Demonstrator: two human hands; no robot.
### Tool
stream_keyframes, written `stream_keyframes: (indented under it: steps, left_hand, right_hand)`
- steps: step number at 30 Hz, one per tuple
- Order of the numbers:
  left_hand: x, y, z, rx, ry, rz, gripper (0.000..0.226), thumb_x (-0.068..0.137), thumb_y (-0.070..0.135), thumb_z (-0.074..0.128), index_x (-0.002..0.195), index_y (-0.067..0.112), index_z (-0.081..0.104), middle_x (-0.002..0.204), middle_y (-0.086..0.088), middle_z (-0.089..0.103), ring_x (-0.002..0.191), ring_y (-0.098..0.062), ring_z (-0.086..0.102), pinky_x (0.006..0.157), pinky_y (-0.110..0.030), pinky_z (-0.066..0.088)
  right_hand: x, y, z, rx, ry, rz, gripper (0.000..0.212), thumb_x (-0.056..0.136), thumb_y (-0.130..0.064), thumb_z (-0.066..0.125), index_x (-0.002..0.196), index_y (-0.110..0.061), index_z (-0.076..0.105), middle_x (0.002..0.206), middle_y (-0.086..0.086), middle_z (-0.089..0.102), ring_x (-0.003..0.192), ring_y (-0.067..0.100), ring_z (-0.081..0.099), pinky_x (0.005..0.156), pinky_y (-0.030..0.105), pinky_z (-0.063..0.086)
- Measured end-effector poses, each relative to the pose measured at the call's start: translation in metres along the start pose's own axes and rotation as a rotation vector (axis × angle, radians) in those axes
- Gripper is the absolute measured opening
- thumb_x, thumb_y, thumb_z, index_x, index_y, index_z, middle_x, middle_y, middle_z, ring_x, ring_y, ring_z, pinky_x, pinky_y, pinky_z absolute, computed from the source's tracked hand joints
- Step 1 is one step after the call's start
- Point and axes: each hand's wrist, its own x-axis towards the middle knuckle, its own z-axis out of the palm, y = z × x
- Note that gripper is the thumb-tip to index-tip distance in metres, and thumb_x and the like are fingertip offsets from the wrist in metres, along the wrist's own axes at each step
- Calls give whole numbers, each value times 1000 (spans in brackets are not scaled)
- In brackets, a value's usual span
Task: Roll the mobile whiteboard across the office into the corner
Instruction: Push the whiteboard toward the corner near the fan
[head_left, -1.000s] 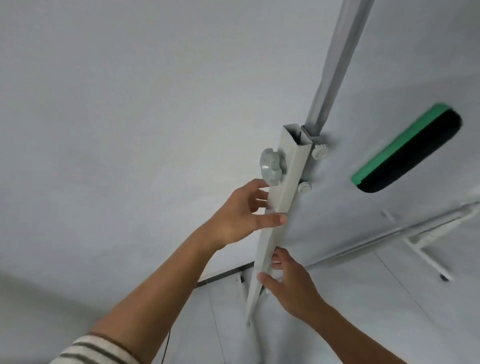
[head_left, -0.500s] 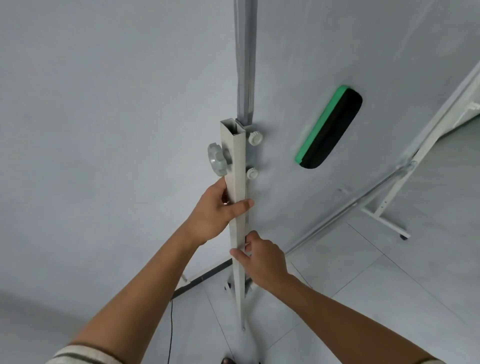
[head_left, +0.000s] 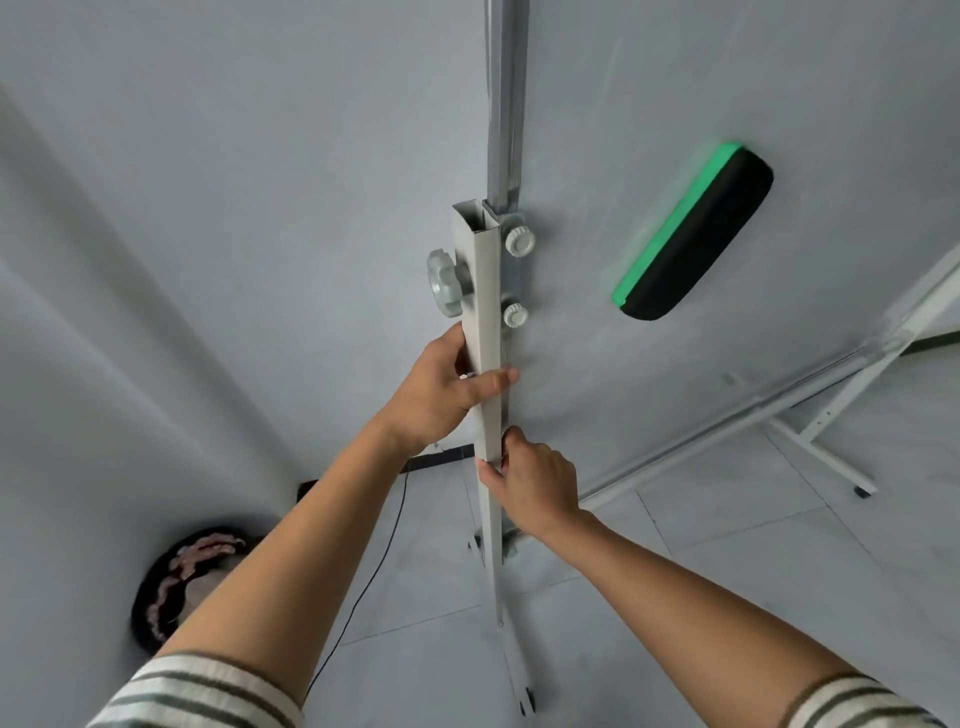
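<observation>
Head view, looking down along the stand post of the mobile whiteboard. Post runs 12→6 o'clock through frame centre; board surface fills the upper right, from approx. 12 to 3 o'clock, w/ wall corner at 9 o'clock, just beside the post.

L hand: fingers curled shut around the post from its left side, thumb laid across the front face; grip sits just below the large grey knob. R hand: closed on the post directly below the L hand, thumb and fingertips pinching its front edge; the two hands near, not touching.

Two small white knobs on the post's right side, one above the other. Eraser, green-backed w/ black felt, stuck to the board at approx. 2 o'clock of the hands, well apart from them.

Stand foot w/ caster at 6 o'clock on tiled floor; far leg at 3–4 o'clock. Thin black cable trails over floor left of post. Dark round object at 8 o'clock, blurred; cannot tell what. Striped sleeves at bottom edge.
</observation>
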Motion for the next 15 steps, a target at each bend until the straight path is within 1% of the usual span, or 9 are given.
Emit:
stream_keyframes:
  steps: [2,4,6,8,10,11,12,15]
  left_hand:
    - [-25,6,5,1,14,-11,20,77,21,71,86,23,53,77,-2,50,69,-13,47,64,-21,43]
    - [-49,10,10,2,31,-20,20,76,22,71,85,24,52,76,-2,50,67,-12,46,62,-19,41]
    - [-74,11,14,4,66,-21,21,76,23,71,87,21,53,80,-6,52,71,-15,48,66,-24,44]
    - [-99,13,19,16,91,-15,24,76,23,71,92,17,54,84,-8,57,77,-19,54,71,-31,49]
    - [-131,18,26,16,111,-27,34,76,25,72,101,10,55,94,-17,65,84,-29,62,82,-39,56]
    - [-148,21,30,14,131,-38,40,75,26,72,105,6,55,101,-24,67,91,-36,65,87,-45,56]
    - [-166,25,35,16,156,-60,43,75,26,72,108,4,55,107,-29,66,96,-40,65,89,-49,55]
    - [-225,36,51,35,194,-133,46,75,25,72,110,3,53,111,-32,64,103,-45,64,90,-57,53]
  right_hand:
    - [-23,-6,1,-10,-7,-4,33,89,-45,54,92,-12,50,90,9,71,85,34,67,62,31,36]
    - [-46,-12,1,-7,-15,-7,34,89,-44,54,93,-10,51,90,11,71,85,35,66,61,31,36]
    - [-69,-18,0,10,-26,-9,33,89,-43,55,91,-10,50,89,12,70,84,35,66,61,31,36]
    - [-94,-21,2,42,-24,-12,32,88,-42,56,86,-13,46,89,11,70,82,35,65,61,31,36]
    - [-124,-26,2,67,-26,0,31,87,-42,57,84,-13,45,88,11,70,81,35,65,61,32,39]
    - [-139,-28,3,72,-35,-4,32,87,-42,57,85,-12,48,87,11,70,80,36,65,61,33,41]
    - [-155,-29,3,74,-49,-15,32,86,-42,57,88,-11,50,86,11,71,79,37,64,61,34,42]
    - [-206,-32,4,95,-102,-25,32,81,-42,59,88,-11,53,83,10,71,77,38,64,64,37,49]
